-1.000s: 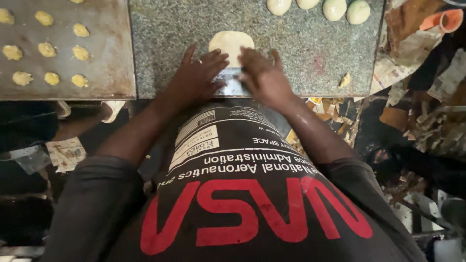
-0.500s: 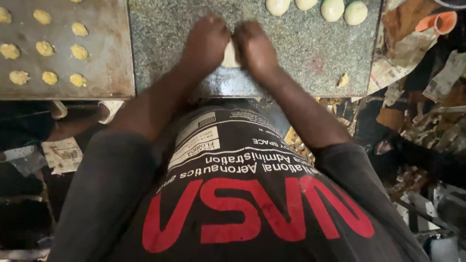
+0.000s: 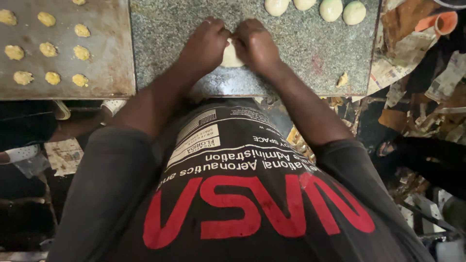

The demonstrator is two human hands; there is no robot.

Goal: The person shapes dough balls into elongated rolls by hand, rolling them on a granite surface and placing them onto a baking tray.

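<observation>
Here, both hands (left (image 3: 206, 43), right (image 3: 255, 43)) grip 1 dough piece (image 3: 230, 57); 4 dough balls (image 3: 331, 8) lie beyond.

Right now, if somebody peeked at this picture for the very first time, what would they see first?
Two bare hands, the left hand and the right hand, pressed together over a pale piece of dough in the middle of a speckled stone slab. Along the slab's far edge sits a row of smooth dough balls, and to the left a metal tray carries small yellow lumps.
</observation>
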